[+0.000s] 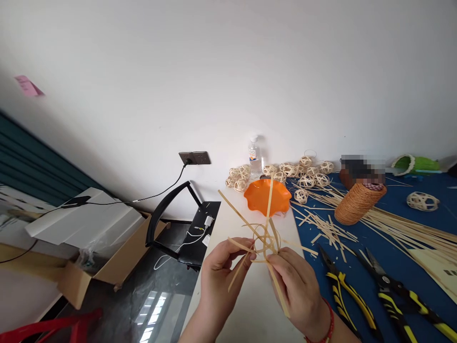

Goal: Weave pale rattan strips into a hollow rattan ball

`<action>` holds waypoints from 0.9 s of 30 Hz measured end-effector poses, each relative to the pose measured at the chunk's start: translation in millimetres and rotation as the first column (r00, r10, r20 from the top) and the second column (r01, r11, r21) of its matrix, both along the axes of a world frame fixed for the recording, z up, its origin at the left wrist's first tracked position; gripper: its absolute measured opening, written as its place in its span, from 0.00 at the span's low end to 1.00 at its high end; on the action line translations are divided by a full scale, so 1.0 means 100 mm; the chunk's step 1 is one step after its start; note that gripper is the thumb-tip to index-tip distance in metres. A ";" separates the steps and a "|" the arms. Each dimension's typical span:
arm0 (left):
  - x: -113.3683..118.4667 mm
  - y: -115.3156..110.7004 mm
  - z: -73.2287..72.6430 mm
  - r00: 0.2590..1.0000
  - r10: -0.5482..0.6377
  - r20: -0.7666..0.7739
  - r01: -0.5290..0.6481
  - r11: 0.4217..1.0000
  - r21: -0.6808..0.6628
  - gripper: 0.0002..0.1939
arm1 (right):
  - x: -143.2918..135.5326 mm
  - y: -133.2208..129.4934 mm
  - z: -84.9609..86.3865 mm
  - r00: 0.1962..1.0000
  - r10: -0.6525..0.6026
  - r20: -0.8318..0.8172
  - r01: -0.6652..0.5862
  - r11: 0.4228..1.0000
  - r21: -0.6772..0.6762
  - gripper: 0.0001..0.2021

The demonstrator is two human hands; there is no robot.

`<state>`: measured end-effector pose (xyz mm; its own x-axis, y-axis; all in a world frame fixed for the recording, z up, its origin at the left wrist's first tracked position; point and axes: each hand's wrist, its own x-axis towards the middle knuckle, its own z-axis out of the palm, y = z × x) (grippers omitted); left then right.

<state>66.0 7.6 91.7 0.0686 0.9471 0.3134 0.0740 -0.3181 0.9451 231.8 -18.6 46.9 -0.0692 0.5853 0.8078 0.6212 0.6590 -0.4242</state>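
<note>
Between my two hands, above the pale tabletop, is a partly woven ball of flat bamboo strips [264, 242], with several long loose ends sticking out up, left, right and down. My left hand [228, 264] pinches strips at the ball's left side between thumb and fingertips. On the opposite side, my right hand [294, 281] grips the ball's lower right edge, its fingers folded over the strips. Some fingertips are hidden behind the weave. Just beyond the ball stands an orange wavy-rimmed bowl [267, 196].
Finished woven balls [307, 177] and a water bottle [254, 156] line the wall. On the blue mat lie cut strips [330, 228], a twine spool [360, 202], long-nose pliers [344, 295] and scissors-like cutters [392, 290]. A black chair [178, 224] and cardboard box [117, 257] are left.
</note>
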 end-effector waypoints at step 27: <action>-0.06 0.13 -0.02 0.960 -0.035 -0.279 0.143 0.915 0.377 0.23 | -0.02 0.00 0.06 0.809 0.005 -0.588 -0.356 0.800 -0.483 0.11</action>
<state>60.1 20.4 89.7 0.2776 0.7383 0.6147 0.2544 -0.6735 0.6941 229.8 -18.9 53.3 0.1132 0.9528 0.2816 0.0691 0.2752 -0.9589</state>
